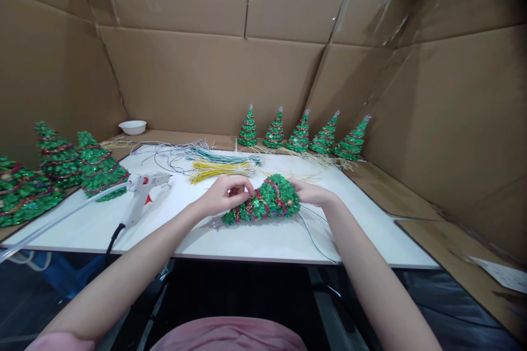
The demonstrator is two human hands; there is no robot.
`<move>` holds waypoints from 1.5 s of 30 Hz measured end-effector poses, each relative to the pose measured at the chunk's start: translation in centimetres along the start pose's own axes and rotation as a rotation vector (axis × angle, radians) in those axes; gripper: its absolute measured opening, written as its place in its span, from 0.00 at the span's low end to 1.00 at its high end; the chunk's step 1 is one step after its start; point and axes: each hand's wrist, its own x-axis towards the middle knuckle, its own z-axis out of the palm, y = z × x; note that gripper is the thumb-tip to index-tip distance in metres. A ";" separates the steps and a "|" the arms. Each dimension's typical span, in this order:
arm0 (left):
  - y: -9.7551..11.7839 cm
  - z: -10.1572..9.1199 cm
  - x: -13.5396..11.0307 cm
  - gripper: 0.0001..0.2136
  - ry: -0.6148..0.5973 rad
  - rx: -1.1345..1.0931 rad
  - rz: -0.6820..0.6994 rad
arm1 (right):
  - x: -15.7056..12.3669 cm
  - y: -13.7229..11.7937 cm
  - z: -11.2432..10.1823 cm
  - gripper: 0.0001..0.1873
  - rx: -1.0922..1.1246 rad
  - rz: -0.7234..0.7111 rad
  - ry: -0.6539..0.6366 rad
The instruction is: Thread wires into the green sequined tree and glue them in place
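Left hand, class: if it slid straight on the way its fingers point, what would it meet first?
The little tree lying on its side: the left hand points rightward and its fingertips seem to touch it. Beyond the tree, the right hand holds its base.

We find no legible text, brand, number or label anywhere in this view. The white plastic hot-glue gun (142, 189) lying on the white tabletop bears a small red mark on its grip. It is too small for us to read.
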 end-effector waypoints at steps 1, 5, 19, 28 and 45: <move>0.0 0.0 0.0 0.06 -0.002 0.003 -0.002 | 0.0 0.0 0.0 0.24 -0.001 0.000 0.001; 0.0 0.1 0.0 0.06 -0.026 0.014 -0.009 | -0.1 -0.2 0.0 0.22 -0.006 -0.002 0.003; -0.5 0.0 0.0 0.06 -0.068 0.051 -0.018 | 0.1 0.2 0.0 0.24 -0.005 -0.009 -0.008; -0.4 0.0 0.0 0.06 -0.068 0.061 -0.021 | 0.0 0.1 0.0 0.23 -0.004 -0.015 -0.008; -0.5 0.0 0.0 0.06 -0.072 0.076 -0.021 | 0.0 0.3 0.0 0.24 -0.002 -0.013 -0.012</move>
